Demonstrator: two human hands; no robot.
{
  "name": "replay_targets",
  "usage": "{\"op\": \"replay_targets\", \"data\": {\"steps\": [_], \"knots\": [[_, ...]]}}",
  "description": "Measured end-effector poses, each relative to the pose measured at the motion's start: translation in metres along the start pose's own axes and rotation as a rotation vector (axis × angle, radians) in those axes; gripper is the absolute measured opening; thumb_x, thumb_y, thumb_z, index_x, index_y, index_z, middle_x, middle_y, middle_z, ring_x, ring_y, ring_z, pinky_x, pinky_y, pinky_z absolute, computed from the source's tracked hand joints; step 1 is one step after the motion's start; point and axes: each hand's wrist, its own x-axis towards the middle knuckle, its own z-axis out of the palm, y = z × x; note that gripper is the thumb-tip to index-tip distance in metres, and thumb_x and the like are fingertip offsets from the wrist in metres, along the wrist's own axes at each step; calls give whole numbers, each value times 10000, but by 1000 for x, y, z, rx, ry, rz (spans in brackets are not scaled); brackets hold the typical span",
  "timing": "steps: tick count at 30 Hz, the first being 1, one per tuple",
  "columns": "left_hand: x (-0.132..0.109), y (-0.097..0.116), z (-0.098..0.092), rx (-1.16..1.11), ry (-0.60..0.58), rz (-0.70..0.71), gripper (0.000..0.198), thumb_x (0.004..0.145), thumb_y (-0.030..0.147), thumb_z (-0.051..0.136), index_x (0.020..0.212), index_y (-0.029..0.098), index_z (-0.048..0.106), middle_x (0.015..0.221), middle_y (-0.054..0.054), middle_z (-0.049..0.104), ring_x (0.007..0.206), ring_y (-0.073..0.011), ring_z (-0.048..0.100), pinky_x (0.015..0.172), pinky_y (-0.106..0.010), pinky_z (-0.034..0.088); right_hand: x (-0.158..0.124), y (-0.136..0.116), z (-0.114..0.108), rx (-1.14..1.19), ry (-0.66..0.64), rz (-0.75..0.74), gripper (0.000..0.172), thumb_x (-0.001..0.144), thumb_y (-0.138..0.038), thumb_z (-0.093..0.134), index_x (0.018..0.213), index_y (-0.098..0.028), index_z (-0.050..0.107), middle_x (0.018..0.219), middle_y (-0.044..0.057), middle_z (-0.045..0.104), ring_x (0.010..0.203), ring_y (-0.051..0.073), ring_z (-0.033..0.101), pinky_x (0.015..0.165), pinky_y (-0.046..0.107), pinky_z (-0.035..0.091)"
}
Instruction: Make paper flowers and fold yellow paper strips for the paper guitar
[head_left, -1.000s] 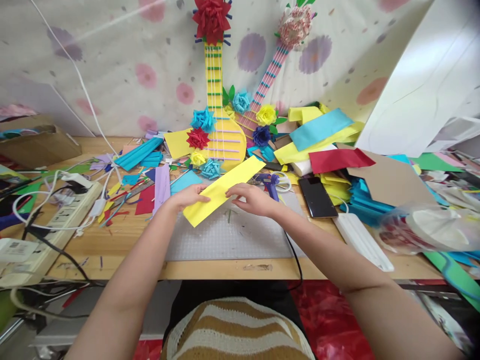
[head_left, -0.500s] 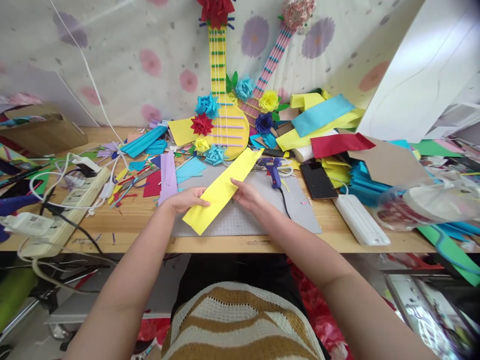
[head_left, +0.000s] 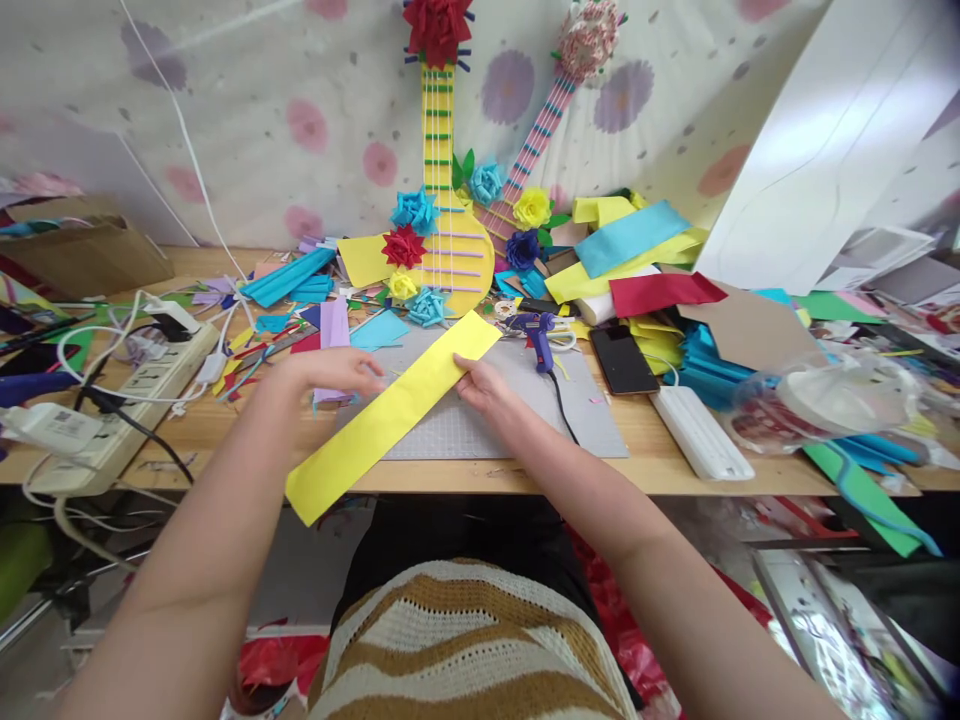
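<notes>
A long yellow paper strip (head_left: pixel 390 412) slants over the grey cutting mat (head_left: pixel 480 440), its lower left end reaching past the table edge. My right hand (head_left: pixel 484 388) grips it near the upper end, thumb on top and fingers beneath. My left hand (head_left: pixel 346 370) hovers above the strip's left side, fingers loosely apart and holding nothing. Just beyond the strip lie a blue glue gun (head_left: pixel 541 340) and a lilac paper piece (head_left: pixel 334 330). A yellow paper guitar (head_left: pixel 461 250) with paper flowers stands upright behind the mat.
On the left sits a power strip (head_left: pixel 142 400) with tangled cables. To the right are a black phone (head_left: pixel 624 360), a white power bank (head_left: pixel 701 432) and a plastic bag (head_left: pixel 825 400). Coloured paper scraps, a red piece (head_left: pixel 664 293) among them, cover the back. A pink guitar (head_left: pixel 536 140) leans against the wall.
My left hand has let go of the yellow paper strip and moved up and left. The strip now shows much longer, extending to the lower left; my right hand still grips it.
</notes>
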Motion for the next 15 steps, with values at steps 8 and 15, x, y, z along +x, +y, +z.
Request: {"op": "replay_targets", "data": {"steps": [8, 15], "knots": [[65, 46, 50, 240, -14, -14, 321, 609, 387, 640, 850, 176, 665, 710, 7, 671, 689, -176, 597, 576, -230, 429, -1, -9, -18, -171, -38, -9, 178, 815, -32, 474, 873, -161, 582, 833, 31, 701, 853, 137, 660, 856, 264, 535], [69, 45, 25, 586, -263, 28, 354, 583, 310, 597, 909, 183, 652, 905, -22, 689, 823, -199, 602, 612, -222, 407, -24, -69, -70, -838, -262, 20, 163, 712, -179, 661, 861, -135, 613, 875, 88, 693, 773, 150, 653, 759, 287, 523]]}}
